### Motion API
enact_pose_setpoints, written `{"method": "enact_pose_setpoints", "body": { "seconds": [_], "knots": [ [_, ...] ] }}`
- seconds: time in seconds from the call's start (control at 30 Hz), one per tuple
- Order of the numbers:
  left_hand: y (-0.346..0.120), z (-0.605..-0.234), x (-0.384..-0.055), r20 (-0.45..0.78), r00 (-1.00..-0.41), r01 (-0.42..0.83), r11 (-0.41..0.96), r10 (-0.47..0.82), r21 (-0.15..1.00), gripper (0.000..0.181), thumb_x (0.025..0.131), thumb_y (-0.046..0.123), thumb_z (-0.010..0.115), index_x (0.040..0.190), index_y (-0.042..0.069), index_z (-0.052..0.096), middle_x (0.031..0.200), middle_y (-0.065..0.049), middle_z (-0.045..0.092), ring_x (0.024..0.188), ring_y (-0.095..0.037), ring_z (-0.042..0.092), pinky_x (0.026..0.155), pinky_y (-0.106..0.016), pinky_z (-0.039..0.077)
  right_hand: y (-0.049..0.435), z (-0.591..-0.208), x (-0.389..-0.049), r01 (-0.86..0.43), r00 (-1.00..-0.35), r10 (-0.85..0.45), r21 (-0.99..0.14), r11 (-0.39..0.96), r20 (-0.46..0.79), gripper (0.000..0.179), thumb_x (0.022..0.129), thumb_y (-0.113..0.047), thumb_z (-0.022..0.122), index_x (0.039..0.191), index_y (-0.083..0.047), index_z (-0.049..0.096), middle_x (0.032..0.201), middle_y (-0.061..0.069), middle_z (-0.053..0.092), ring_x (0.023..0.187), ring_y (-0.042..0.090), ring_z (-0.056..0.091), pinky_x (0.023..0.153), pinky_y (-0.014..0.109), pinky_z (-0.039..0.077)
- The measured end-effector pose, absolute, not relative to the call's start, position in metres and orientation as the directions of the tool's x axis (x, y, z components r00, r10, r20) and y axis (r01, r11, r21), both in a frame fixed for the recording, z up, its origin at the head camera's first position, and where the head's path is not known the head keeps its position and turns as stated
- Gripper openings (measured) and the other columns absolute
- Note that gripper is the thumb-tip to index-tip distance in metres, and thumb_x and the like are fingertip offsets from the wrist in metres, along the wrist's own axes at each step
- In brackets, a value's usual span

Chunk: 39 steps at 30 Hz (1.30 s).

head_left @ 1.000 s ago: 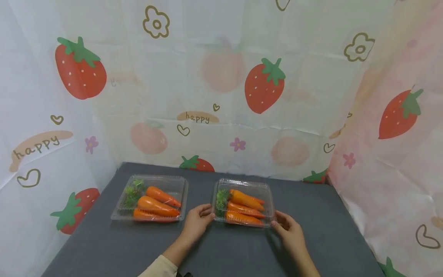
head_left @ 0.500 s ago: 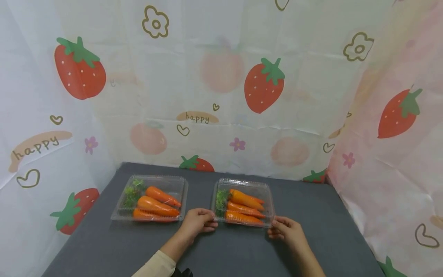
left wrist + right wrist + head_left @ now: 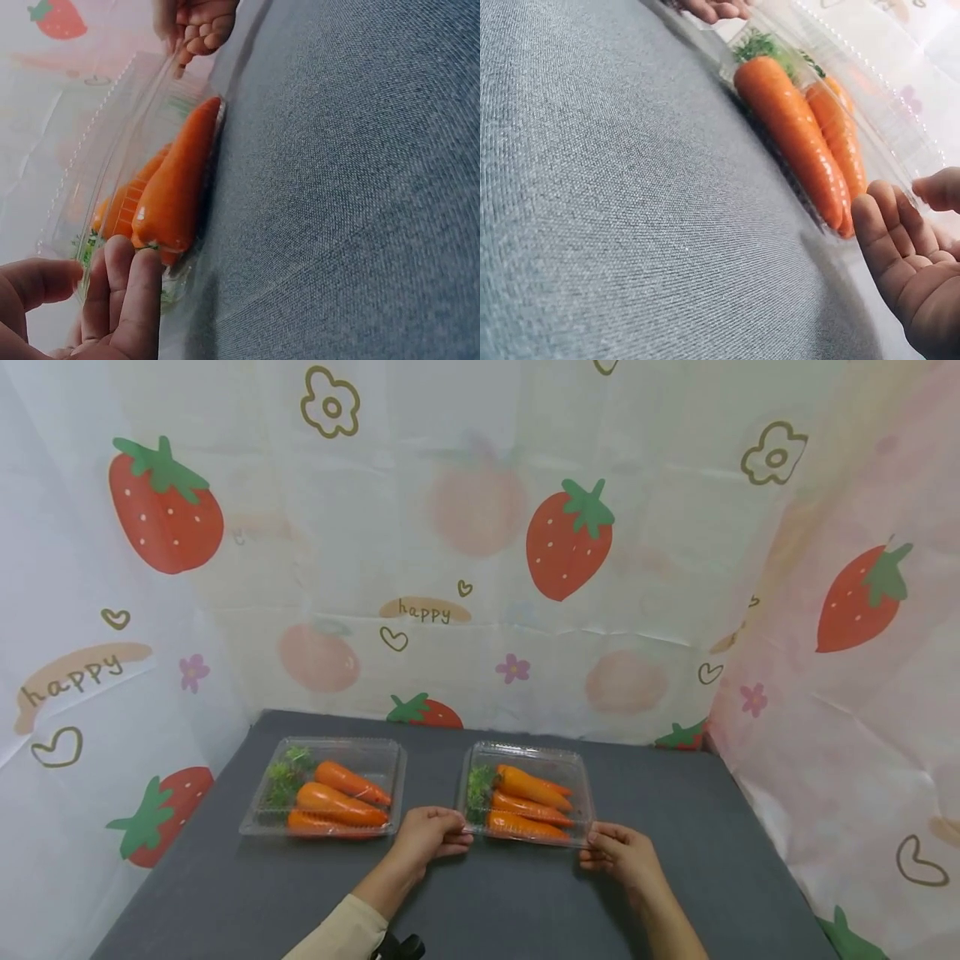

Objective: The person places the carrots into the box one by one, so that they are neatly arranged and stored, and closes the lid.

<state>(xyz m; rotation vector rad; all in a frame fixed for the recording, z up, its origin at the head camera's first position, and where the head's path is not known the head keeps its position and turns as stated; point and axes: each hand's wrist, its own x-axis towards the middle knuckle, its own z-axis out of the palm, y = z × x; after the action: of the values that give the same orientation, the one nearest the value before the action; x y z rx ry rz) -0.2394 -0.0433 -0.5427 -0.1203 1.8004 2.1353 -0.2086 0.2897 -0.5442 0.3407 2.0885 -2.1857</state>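
Observation:
In the head view, a clear plastic clamshell box holding several orange carrots and green tops lies right of centre on the table. My left hand pinches the rim at its near left corner between thumb and fingers. At the near right corner, my right hand pinches the same rim. The left wrist view has the left thumb above the rim and fingertips below it, close by a carrot. In the right wrist view, the right fingers sit under the rim near the carrot tips.
A second clear box with carrots and green tops lies to the left, near my left hand. The grey cloth-covered table meets strawberry-printed curtains at the back and sides.
Both hands have shifted their fingers beneath the near corners and now pinch the rim. The carrot box stays in nearly the same place; the head view has tilted slightly.

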Motion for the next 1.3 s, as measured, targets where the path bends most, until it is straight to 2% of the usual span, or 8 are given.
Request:
{"method": "enact_pose_setpoints", "body": {
  "seconds": [0.3,0.47,0.7,1.03,1.17,1.3],
  "knots": [
    [-0.042,-0.5422,-0.2404,-0.215,-0.962,-0.241,-0.145,0.17,0.96,0.025,0.099,0.004,0.061,0.115,-0.016,0.064,0.087,-0.015,0.075,0.079,-0.022,0.075,0.078,-0.041,0.064,0.2869,-0.5429,-0.2107,0.214,-0.971,0.087,-0.973,-0.087,-0.222,0.029,0.097,0.003,0.063,0.123,0.016,0.056,0.082,0.005,0.07,0.07,0.016,0.071,0.068,0.034,0.064],
    [-0.0417,-0.5415,-0.2413,-0.216,-0.964,-0.239,-0.15,0.155,0.959,0.024,0.099,0.002,0.061,0.115,-0.016,0.064,0.087,-0.015,0.075,0.077,-0.021,0.075,0.078,-0.042,0.064,0.2851,-0.5425,-0.2097,0.219,-0.969,0.097,-0.972,-0.088,-0.228,0.034,0.097,0.004,0.063,0.128,0.017,0.054,0.084,0.006,0.071,0.07,0.017,0.071,0.069,0.035,0.064],
    [-0.0442,-0.5414,-0.2427,-0.201,-0.965,-0.223,-0.124,0.168,0.967,0.027,0.102,0.006,0.061,0.12,-0.014,0.063,0.094,-0.017,0.074,0.081,-0.021,0.075,0.08,-0.041,0.064,0.2836,-0.5401,-0.2092,0.233,-0.963,0.126,-0.971,-0.051,-0.238,0.04,0.099,-0.002,0.063,0.135,0.015,0.053,0.093,0.009,0.072,0.076,0.019,0.072,0.073,0.037,0.064],
    [-0.0453,-0.5419,-0.2427,-0.186,-0.962,-0.209,-0.099,0.199,0.973,0.032,0.102,0.007,0.062,0.126,-0.015,0.06,0.105,-0.024,0.073,0.089,-0.024,0.075,0.082,-0.041,0.063,0.2835,-0.5427,-0.208,0.212,-0.966,0.144,-0.977,-0.034,-0.214,0.041,0.099,-0.004,0.066,0.135,0.013,0.055,0.097,0.016,0.074,0.079,0.023,0.073,0.074,0.038,0.064],
    [-0.0455,-0.5417,-0.2412,-0.155,-0.966,-0.169,-0.05,0.206,0.984,0.041,0.101,0.005,0.063,0.133,-0.018,0.055,0.109,-0.028,0.073,0.092,-0.028,0.076,0.083,-0.042,0.063,0.2835,-0.5455,-0.2062,0.185,-0.972,0.146,-0.983,-0.012,-0.185,0.044,0.099,-0.004,0.066,0.137,0.014,0.054,0.101,0.02,0.074,0.08,0.023,0.073,0.074,0.039,0.064],
    [-0.0468,-0.5391,-0.2378,-0.106,-0.973,-0.095,0.062,0.205,0.993,0.047,0.099,0.004,0.064,0.139,-0.017,0.051,0.111,-0.027,0.073,0.094,-0.029,0.075,0.083,-0.043,0.063,0.2828,-0.5451,-0.2037,0.162,-0.975,0.162,-0.985,0.062,-0.15,0.047,0.099,-0.006,0.068,0.139,0.013,0.053,0.102,0.02,0.074,0.08,0.022,0.074,0.075,0.04,0.064]
  ]
}}
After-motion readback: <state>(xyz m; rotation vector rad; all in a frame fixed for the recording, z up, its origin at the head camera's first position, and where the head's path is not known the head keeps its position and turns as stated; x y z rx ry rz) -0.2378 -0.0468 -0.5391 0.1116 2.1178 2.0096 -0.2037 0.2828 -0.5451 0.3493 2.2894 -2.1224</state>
